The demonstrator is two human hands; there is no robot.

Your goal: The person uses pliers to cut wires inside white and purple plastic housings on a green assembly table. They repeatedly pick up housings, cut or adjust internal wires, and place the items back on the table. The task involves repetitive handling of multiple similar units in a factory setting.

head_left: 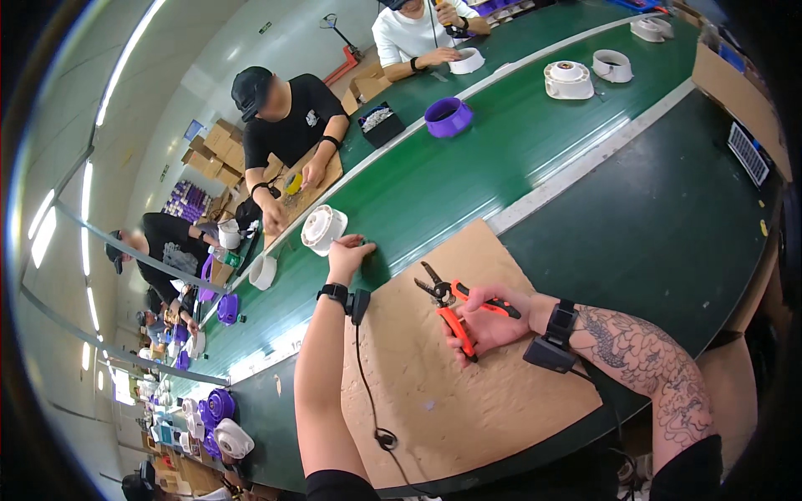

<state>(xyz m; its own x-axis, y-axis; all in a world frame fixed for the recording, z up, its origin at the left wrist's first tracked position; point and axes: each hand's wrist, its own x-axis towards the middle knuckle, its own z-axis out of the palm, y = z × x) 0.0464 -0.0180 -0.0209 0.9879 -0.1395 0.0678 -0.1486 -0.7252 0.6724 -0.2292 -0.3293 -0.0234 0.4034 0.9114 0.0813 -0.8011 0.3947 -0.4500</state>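
My right hand [497, 324] holds a pair of wire strippers [457, 307] with orange and black handles. Their dark jaws stand apart and point toward the upper left, above a tan board [443, 401]. My left hand [348, 256] reaches out over the green conveyor belt [518, 150], its fingers extended to the right and nothing visible in them. Right beside it, on the belt, a round white plastic housing [323, 231] lies tilted; whether the hand touches it I cannot tell.
Across the belt a person in black [292, 125] works at a board, and a person in white [409, 42] handles a white ring [467, 61]. A purple ring [448, 118] and a white housing [569, 80] sit on the belt. At right stands a cardboard box [739, 92]. Cables hang from both wrists.
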